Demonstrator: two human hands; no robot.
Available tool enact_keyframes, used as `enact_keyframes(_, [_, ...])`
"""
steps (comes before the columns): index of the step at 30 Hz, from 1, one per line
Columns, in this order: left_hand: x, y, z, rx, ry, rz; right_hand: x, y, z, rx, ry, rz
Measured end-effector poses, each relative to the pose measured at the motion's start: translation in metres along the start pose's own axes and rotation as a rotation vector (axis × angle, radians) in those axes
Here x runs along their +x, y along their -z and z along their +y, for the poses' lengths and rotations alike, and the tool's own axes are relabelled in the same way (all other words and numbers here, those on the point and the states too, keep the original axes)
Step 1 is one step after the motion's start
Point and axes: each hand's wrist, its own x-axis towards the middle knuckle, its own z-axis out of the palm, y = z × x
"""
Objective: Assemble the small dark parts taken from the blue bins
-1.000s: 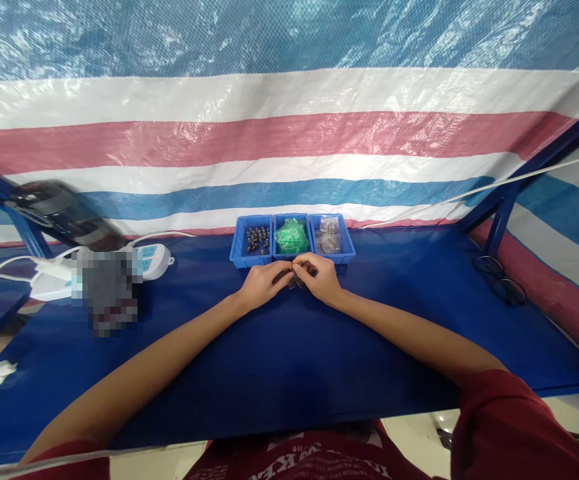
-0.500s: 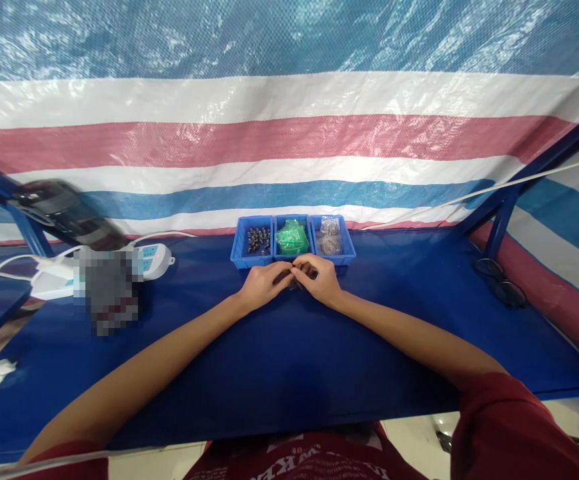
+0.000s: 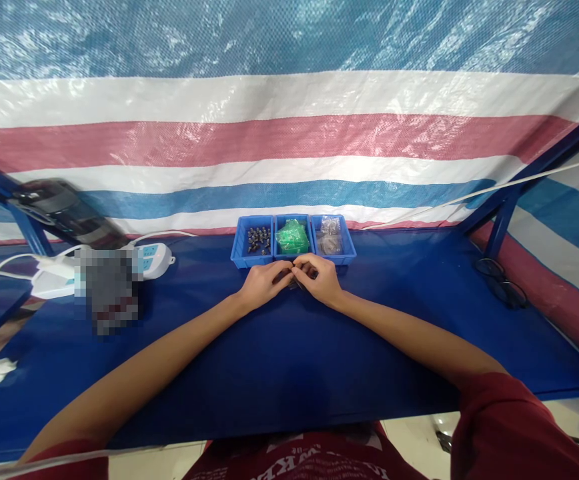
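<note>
Working over the worktop (image 3: 309, 360), you have your left hand (image 3: 265, 285) and right hand (image 3: 322, 280) meeting at the fingertips, just in front of the middle blue bin (image 3: 283, 257). The grip of each hand is curled, but whether it is clamped on the dark item (image 3: 296, 285), partly hidden between your hands, I cannot tell. Small metal parts (image 3: 259, 237) lie in the left blue bin (image 3: 252, 262), green packets (image 3: 292, 237) in the middle one and clear packets (image 3: 329, 241) in the right blue bin (image 3: 348, 257), all three standing side by side.
</note>
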Motion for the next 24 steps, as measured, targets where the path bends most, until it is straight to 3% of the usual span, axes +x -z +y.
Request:
enact_keyframes(14, [0.0024, -0.0017, -0.0012, 0.049, -0.024, -0.093, 0.0031, -0.0005, 0.0055, -0.018, -0.011, -0.048])
enact_keyframes(24, [0.0033, -0.002, -0.0006, 0.065, -0.032, -0.094, 0.0046, -0.0005, 0.008, -0.017, -0.015, -0.097])
